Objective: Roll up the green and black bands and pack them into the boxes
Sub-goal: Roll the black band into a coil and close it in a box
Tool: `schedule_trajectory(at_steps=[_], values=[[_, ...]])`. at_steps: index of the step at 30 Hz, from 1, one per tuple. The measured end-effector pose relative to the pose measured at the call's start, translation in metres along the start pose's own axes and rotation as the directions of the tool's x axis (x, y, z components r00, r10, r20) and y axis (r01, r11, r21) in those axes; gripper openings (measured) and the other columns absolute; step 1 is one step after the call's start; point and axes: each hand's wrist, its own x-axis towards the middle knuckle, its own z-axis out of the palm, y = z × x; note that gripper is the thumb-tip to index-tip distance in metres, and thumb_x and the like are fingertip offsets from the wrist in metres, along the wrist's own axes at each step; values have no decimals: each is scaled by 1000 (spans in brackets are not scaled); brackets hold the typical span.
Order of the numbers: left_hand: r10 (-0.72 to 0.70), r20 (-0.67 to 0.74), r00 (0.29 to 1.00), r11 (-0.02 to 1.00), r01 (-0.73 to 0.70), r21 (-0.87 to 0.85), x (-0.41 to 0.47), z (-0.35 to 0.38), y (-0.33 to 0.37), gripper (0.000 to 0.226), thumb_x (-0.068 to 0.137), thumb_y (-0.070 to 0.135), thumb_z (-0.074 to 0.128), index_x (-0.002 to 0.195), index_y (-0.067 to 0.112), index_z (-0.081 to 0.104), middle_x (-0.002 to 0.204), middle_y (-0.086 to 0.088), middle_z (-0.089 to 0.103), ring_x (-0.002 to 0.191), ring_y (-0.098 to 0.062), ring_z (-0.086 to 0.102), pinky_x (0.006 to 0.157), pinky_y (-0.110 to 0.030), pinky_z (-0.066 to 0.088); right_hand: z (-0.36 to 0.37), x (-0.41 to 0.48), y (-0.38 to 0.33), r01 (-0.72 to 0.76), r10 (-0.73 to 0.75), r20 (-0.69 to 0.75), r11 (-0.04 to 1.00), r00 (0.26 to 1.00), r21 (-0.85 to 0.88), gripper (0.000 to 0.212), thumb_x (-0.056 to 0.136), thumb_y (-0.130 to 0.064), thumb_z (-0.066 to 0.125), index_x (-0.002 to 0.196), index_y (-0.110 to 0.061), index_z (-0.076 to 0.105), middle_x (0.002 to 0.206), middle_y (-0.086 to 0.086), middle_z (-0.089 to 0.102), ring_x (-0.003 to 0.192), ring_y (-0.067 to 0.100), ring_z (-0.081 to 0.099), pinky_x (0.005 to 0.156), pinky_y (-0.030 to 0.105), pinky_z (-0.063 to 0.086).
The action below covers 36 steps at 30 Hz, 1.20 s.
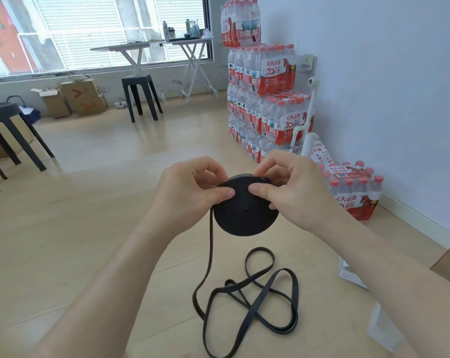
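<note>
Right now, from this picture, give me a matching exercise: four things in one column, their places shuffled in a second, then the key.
1. tightly wound black band roll
2. loose black band tail
3. black plastic stool
4. brown cardboard boxes

A. stacked against the far wall
B. looped on the wooden floor
C. held between left hand and right hand
D. standing by the white folding table

Pairs: 1-C, 2-B, 3-D, 4-A.
</note>
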Motion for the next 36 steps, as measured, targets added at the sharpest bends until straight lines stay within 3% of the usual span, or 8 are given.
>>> schedule_trajectory(at_steps=[3,7,12,16,20,24,31,36], values=[[-25,-26,999,998,24,-63,2,-2,0,17,72,9,80,75,19,67,70,0,73,65,-11,69,65,-21,55,-1,1,-2,-35,39,-53,996,998,78,23,79,-9,76,73,-26,61,67,-3,71,61,14,68,56,41,59],[-60,20,998,997,61,-52,4,-8,-2,19,74,8,79,76,18,63,74,-3,73,66,-18,70,72,-37,56,-2,1,-5,-54,72,-108,985,992,164,20,80,-5,74,75,-20,61,70,-1,71,59,15,66,49,26,55],[-46,-59,997,999,44,-26,4,-8,-3,18,71,11,82,71,17,65,67,-4,71,66,-28,68,73,-48,57,0,1,-6,-83,118,-125,964,985,253,20,80,-4,74,75,-19,61,67,-3,71,58,9,65,47,19,49],[-40,-128,991,997,32,-70,4,-4,-2,17,71,9,81,72,18,67,69,-1,72,66,-24,69,73,-44,58,0,2,-6,-108,158,-140,944,977,311,19,80,-5,74,76,-19,61,64,-6,70,58,4,64,47,17,47],[-100,-73,992,973,82,-217,3,-1,-4,14,74,8,79,78,15,68,72,-1,72,69,-18,68,80,-41,58,-3,3,-5,-131,210,-183,921,960,368,18,80,-5,75,77,-18,62,62,-8,70,55,1,61,46,15,44],[-160,-38,986,942,141,-306,4,3,-5,13,74,7,77,76,9,64,68,-4,68,66,-17,66,73,-36,59,-4,4,-4,-152,264,-215,891,940,427,20,79,-4,75,74,-19,63,65,-5,71,53,1,60,45,15,42],[-170,81,982,956,185,-227,5,-2,-8,19,74,6,78,78,7,59,75,-13,73,77,-30,70,76,-42,59,-4,6,-4,-190,334,-247,863,910,469,16,79,-6,76,78,-18,64,73,1,71,59,4,62,47,15,44],[-167,-37,985,917,141,-373,2,3,-4,16,73,1,76,74,6,62,73,-15,72,69,-25,70,69,-35,59,-1,5,-2,-213,423,-256,788,869,577,14,81,-9,75,83,-17,63,77,0,68,65,8,61,47,15,44]])
